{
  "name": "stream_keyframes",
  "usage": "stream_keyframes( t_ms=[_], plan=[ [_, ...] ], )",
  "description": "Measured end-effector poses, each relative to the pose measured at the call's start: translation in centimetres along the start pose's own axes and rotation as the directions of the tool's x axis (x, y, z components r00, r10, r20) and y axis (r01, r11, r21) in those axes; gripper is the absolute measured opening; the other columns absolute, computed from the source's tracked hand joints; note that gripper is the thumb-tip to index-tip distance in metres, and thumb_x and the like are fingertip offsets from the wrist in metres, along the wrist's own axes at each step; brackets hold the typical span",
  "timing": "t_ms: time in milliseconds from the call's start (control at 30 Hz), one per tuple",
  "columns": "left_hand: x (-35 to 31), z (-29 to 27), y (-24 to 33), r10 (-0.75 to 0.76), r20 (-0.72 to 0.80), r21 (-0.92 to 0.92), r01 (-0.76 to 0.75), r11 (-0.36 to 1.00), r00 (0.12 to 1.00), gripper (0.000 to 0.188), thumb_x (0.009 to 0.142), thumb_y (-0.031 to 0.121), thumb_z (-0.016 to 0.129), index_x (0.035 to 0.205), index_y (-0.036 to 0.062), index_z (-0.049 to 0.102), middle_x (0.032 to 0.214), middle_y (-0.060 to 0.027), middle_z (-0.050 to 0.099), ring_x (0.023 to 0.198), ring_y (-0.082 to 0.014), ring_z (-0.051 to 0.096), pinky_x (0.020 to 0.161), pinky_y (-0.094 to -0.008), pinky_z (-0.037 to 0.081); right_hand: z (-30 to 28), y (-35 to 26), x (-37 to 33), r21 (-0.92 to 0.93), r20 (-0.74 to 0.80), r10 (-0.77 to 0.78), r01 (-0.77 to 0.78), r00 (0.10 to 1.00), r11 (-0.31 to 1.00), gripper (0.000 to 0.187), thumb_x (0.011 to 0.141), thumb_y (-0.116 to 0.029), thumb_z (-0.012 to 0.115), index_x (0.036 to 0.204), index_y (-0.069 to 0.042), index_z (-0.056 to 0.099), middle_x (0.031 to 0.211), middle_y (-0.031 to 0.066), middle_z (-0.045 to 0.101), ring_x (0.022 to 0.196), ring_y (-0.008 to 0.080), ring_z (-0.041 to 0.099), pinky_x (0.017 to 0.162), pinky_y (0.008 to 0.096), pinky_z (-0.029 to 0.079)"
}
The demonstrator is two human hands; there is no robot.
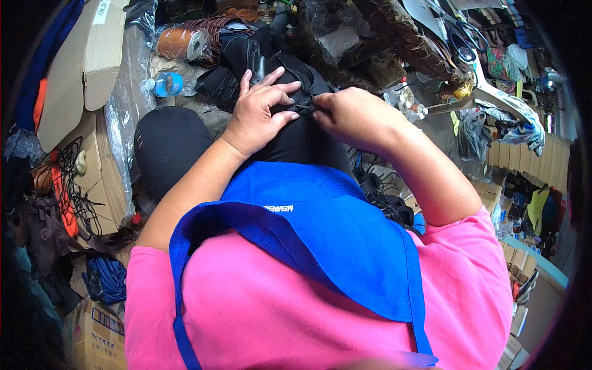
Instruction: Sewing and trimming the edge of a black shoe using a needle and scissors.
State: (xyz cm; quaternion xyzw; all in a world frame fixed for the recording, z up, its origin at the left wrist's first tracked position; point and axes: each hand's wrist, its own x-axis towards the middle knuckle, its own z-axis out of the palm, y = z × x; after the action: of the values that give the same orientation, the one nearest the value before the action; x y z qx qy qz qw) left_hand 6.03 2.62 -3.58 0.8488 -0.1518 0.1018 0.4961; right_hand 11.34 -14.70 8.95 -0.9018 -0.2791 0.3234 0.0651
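A black item (311,74) of fabric or leather, with a raised edge and a glossy strip, lies across my black-clad lap; its exact kind is unclear. My left hand (262,114) rests on its near side, fingers spread and thumb apart. At the item's right edge my right hand (357,117) is closed in a pinch, the fingertips close to my left thumb. Whatever sits between those pinched fingers is too small to make out. A blue apron (314,216) covers my front, just below both hands.
Beyond my left hand are an orange spool (172,44) and a plastic bottle (165,84). A cardboard box (80,74) stands at the left. To the right are thread spools (410,106), a rough wooden block (428,46), scissors (462,46) and a dark plastic bag (473,135).
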Motion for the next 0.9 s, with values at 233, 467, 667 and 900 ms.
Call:
stream_keyframes(
  t_ms=[233, 467, 667, 900],
  plan=[
    [0.1, 0.5, -0.1, 0.075, -0.025, 0.095, -0.072, 0.993, 0.997, 0.02, 0.065, 0.012, 0.077, 0.074, 0.0091, 0.06, 0.112, -0.0009, 0.066, 0.125, -0.0238, 0.048, 0.11, -0.0562, 0.016, -1.5, -2.0, 2.4, -0.325, 0.175, 0.09, -0.029, 0.98, 0.945, 0.029, 0.084, -0.027, 0.051, 0.098, -0.005, 0.066, 0.087, 0.0184, 0.066, 0.086, 0.0337, 0.065, 0.077, 0.0429, 0.052],
    [-0.2, -1.4, -0.4, -0.003, -0.02, -0.007, 0.003, 1.0, 1.0, 0.021, 0.065, 0.013, 0.078, 0.084, 0.0095, 0.069, 0.121, -0.0063, 0.062, 0.124, -0.0253, 0.049, 0.11, -0.0525, 0.022, -1.5, -0.3, 1.6, 0.015, 0.218, 0.091, -0.097, 0.972, 0.995, 0.034, 0.088, -0.031, 0.052, 0.107, -0.006, 0.063, 0.093, 0.021, 0.065, 0.088, 0.0355, 0.064, 0.08, 0.0422, 0.05],
    [-0.7, -1.1, -0.7, 0.02, -0.044, 0.063, -0.017, 0.998, 0.999, 0.025, 0.063, 0.017, 0.079, 0.084, 0.0098, 0.069, 0.111, -0.0054, 0.066, 0.12, -0.0241, 0.052, 0.106, -0.0486, 0.028, -0.7, 0.9, -1.2, 0.114, -0.053, 0.031, -0.025, 0.998, 0.993, 0.037, 0.088, -0.032, 0.053, 0.108, -0.002, 0.062, 0.096, 0.0221, 0.065, 0.093, 0.0372, 0.062, 0.083, 0.0423, 0.048],
    [0.4, 0.0, 0.3, 0.024, -0.192, 0.195, 0.015, 0.981, 0.981, 0.029, 0.055, 0.019, 0.082, 0.077, 0.0117, 0.064, 0.093, -0.002, 0.066, 0.098, -0.021, 0.058, 0.088, -0.0374, 0.037, 0.3, 0.8, -1.7, 0.134, -0.137, -0.001, 0.02, 0.991, 0.991, 0.037, 0.09, -0.026, 0.054, 0.114, 0.002, 0.058, 0.085, 0.0207, 0.066, 0.079, 0.0294, 0.066, 0.074, 0.0379, 0.05]
  ],
)
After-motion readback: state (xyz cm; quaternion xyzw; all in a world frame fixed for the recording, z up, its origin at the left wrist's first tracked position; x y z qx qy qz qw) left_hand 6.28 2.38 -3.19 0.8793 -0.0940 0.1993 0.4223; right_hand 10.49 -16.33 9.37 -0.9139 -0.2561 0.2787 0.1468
